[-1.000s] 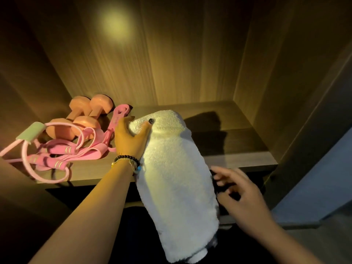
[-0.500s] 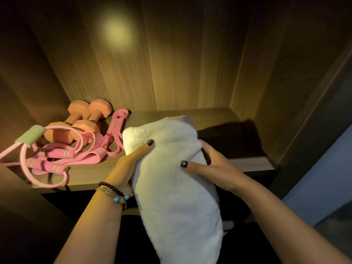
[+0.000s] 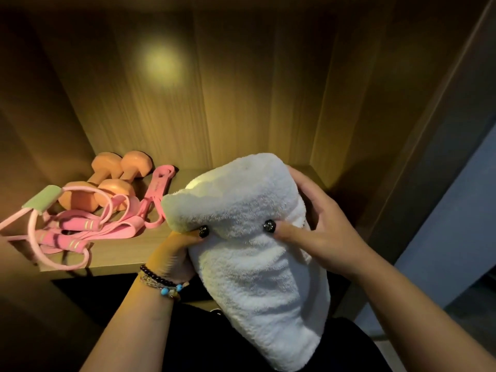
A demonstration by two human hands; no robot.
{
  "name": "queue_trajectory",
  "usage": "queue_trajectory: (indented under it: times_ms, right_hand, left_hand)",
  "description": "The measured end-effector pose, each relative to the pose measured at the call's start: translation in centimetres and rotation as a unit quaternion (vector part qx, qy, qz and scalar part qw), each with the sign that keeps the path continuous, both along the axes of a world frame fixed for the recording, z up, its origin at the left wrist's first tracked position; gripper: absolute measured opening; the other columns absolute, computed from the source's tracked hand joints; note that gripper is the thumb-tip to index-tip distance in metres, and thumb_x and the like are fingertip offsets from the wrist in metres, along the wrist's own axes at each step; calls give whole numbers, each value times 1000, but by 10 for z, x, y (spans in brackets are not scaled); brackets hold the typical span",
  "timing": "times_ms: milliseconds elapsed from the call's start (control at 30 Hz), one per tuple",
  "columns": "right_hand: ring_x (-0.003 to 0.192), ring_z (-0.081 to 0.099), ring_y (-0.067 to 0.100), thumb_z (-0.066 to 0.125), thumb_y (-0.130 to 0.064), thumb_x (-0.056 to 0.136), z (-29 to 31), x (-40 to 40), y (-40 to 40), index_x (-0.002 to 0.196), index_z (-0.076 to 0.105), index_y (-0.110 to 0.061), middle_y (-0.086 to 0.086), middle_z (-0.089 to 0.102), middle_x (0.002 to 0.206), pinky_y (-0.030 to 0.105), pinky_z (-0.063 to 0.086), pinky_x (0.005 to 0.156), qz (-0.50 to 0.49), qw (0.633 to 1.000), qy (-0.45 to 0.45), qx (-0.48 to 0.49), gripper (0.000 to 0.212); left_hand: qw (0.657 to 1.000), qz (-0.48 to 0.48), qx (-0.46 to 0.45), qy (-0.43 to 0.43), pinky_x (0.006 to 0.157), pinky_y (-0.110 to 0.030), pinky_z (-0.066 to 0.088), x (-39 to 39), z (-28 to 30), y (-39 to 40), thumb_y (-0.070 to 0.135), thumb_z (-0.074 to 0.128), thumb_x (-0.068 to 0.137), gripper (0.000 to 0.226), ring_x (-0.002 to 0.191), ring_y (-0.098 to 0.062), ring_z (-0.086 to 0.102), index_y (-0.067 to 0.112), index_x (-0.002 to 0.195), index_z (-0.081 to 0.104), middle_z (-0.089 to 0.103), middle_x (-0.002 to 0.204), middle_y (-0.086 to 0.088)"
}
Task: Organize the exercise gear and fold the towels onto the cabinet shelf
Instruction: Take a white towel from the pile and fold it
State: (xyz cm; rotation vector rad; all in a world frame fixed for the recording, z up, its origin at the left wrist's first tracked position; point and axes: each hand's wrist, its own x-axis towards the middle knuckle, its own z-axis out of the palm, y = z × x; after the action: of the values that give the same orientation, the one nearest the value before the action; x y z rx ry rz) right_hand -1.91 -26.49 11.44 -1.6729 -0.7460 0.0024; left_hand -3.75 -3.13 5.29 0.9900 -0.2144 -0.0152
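A thick white towel (image 3: 257, 253) hangs in front of the wooden cabinet shelf (image 3: 128, 251), its upper end doubled over above the shelf's front edge. My left hand (image 3: 174, 253) grips the towel's left side, thumb on the front. My right hand (image 3: 319, 226) holds the right side, thumb pressed on the front and fingers curled behind. Two orange dumbbells (image 3: 112, 181) lie at the shelf's back left. Pink resistance bands and a pink jump rope (image 3: 88, 232) lie tangled in front of them.
The cabinet's back wall (image 3: 241, 89) and right side wall (image 3: 375, 116) close in the shelf. Bare shelf surface shows at the right rear behind the towel. A green pad (image 3: 43, 200) on a pink tube sticks out past the shelf's left edge.
My right hand came up from below the shelf and took hold of the towel's right side. Both hands have lifted the towel's upper end and bunched it up.
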Motion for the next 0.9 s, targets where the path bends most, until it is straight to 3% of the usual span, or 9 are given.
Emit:
queue_trajectory:
  times_ms: [133, 233, 333, 433, 500, 633, 700, 800, 900]
  right_hand:
    - [106, 61, -1, 56, -65, 79, 18, -7, -9, 121, 60, -41, -20, 66, 113, 31, 46, 93, -8, 991, 129, -45, 48]
    - [72, 57, 18, 54, -46, 89, 24, 1, -13, 84, 66, -10, 4, 62, 76, 32, 41, 70, -124, 971, 186, -84, 38]
    - [60, 38, 22, 56, -24, 90, 22, 4, -17, 64, 56, -3, 10, 43, 62, 31, 33, 59, -169, 961, 141, -171, 33]
    - [57, 39, 22, 53, -17, 93, 12, 3, -24, 68, 59, 11, 15, 46, 60, 29, 34, 53, -189, 940, 92, -269, 37]
    - [53, 44, 19, 54, -16, 93, 7, 0, -28, 66, 65, 2, 12, 54, 56, 29, 37, 52, -206, 931, 18, -301, 35]
    - [64, 59, 9, 62, -13, 91, -1, -15, -33, 81, 76, -12, -1, 68, 71, 22, 48, 56, -274, 924, -167, -208, 17]
    - [66, 60, 5, 65, -11, 88, -4, -21, -32, 81, 77, -16, -6, 68, 70, 11, 45, 56, -308, 921, -192, -144, 15]
    - [54, 55, 4, 63, -17, 88, 7, -15, -40, 55, 71, -27, -12, 59, 52, 12, 40, 51, -244, 965, 55, -79, 35]
    - [66, 65, 10, 64, -26, 88, 15, -11, -48, 76, 76, -18, -7, 69, 67, 22, 46, 62, -133, 949, 242, -153, 19]
  left_hand:
    - [998, 43, 40, -38, 69, -30, 58, -10, 2, -8, 9, 82, 42, 51, 84, -19, 72, 16, 93, 78, 76, 92, -3]
    - [979, 123, 146, -73, 74, -26, 57, -19, 4, -17, 17, 90, 34, 88, 92, -14, 70, -2, 115, 60, 75, 100, 0]
    - [957, 156, 222, -106, 80, -26, 55, -28, 0, -27, 14, 86, 36, 92, 103, -17, 68, -3, 121, 53, 72, 110, -3]
    - [952, 153, 249, -91, 79, -26, 55, -35, -4, -32, 18, 87, 30, 89, 103, -16, 68, 14, 113, 56, 72, 109, 1]
    - [950, 138, 267, -84, 78, -21, 54, -37, -5, -35, 20, 87, 29, 88, 102, -11, 67, 15, 112, 56, 73, 107, 6]
    - [951, 85, 285, -85, 80, -19, 54, -37, -1, -36, 25, 95, 26, 101, 104, -11, 67, 3, 118, 57, 73, 109, 7]
    - [951, 74, 289, -80, 80, -18, 53, -39, 2, -38, 37, 97, 27, 100, 101, -7, 68, 4, 114, 59, 73, 106, 10]
    - [946, 95, 298, -89, 80, -18, 53, -43, 1, -41, 24, 94, 30, 87, 100, -7, 68, 8, 109, 61, 74, 103, 10]
    - [945, 110, 287, -108, 79, -21, 54, -46, -4, -45, 25, 92, 29, 85, 100, -11, 69, 10, 107, 61, 74, 104, 7]
